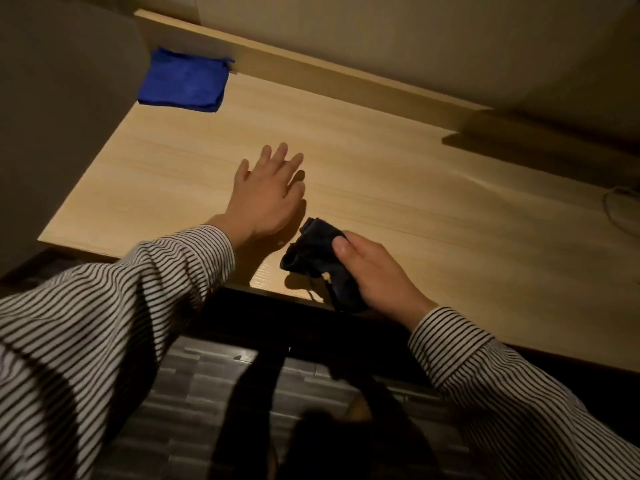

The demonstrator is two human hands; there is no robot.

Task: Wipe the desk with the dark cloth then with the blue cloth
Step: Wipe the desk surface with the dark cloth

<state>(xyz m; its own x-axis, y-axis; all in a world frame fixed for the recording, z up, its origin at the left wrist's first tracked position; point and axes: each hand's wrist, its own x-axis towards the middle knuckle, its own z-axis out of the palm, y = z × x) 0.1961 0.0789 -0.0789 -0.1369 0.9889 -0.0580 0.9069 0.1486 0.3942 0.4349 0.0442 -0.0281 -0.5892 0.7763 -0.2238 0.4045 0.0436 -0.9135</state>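
The desk [398, 188] is lying largely bare across its middle and right, offering open passage for a hand there. The left hand [266, 199] is resting flat, fingers spread, near the front edge, taking up the centre-left. The right hand [375, 275] is gripping the bunched dark cloth [317, 251] just beside it at the front edge, blocking that stretch. The blue cloth [183, 81] is sitting folded in the far-left corner, well apart from both hands. A raised wooden ledge [311, 74] is bounding the back. A thin cable [620, 213] is lying at the far right edge.
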